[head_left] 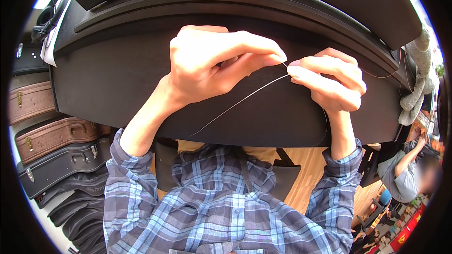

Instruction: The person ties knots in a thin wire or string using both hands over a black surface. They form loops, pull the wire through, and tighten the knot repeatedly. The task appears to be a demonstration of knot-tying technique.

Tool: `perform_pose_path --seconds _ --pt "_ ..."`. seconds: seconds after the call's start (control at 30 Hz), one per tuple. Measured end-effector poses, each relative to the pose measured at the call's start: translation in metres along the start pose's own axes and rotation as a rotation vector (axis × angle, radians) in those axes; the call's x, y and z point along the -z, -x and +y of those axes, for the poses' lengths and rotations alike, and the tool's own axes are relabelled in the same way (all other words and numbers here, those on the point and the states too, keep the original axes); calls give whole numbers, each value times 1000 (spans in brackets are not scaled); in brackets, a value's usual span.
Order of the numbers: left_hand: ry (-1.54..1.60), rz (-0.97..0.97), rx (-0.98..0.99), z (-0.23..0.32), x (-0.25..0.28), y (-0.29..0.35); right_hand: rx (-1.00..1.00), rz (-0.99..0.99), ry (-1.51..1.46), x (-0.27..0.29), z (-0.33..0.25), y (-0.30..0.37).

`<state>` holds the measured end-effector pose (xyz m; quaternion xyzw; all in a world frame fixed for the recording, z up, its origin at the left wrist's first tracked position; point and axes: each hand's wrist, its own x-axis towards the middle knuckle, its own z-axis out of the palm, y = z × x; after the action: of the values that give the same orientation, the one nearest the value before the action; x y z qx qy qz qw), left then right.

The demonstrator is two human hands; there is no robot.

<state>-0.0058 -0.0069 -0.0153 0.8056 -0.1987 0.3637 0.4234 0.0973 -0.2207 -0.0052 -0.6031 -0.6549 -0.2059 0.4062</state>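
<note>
A thin silvery string (240, 102), like a wire, is held up between my hands over a black desk-like surface (117, 75). My left hand (207, 63) is closed, thumb and forefinger pinching a short piece of it. Just to the right, my right hand (329, 77) pinches the same string, its fingertips almost touching those of the left. From there one free length curves down to the lower left and tapers out above the front edge. A fainter strand hangs below my right hand by the wrist. What the pinched fingertips cover is hidden.
Brown instrument cases (52, 136) and a black case (61, 169) are stacked at the left. Headphones (45, 16) hang at the upper left. A grey plush toy (416, 77) sits at the right edge, near a thin coppery strand (381, 76). Another person (400, 174) is at the far right.
</note>
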Motion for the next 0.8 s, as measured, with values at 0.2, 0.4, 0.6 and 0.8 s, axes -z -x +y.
perform_pose_path --seconds 0.2,0.4,0.6,0.8 --pt "-35 17 18 -1 0 0 22 23 -25 -1 3 0" --pt "-7 -17 160 0 3 -3 -62 178 123 3 7 8" --pt "-34 6 195 1 7 -5 -294 401 64 3 13 20" --pt "-25 153 174 -3 0 -4 -373 473 -17 3 20 23"
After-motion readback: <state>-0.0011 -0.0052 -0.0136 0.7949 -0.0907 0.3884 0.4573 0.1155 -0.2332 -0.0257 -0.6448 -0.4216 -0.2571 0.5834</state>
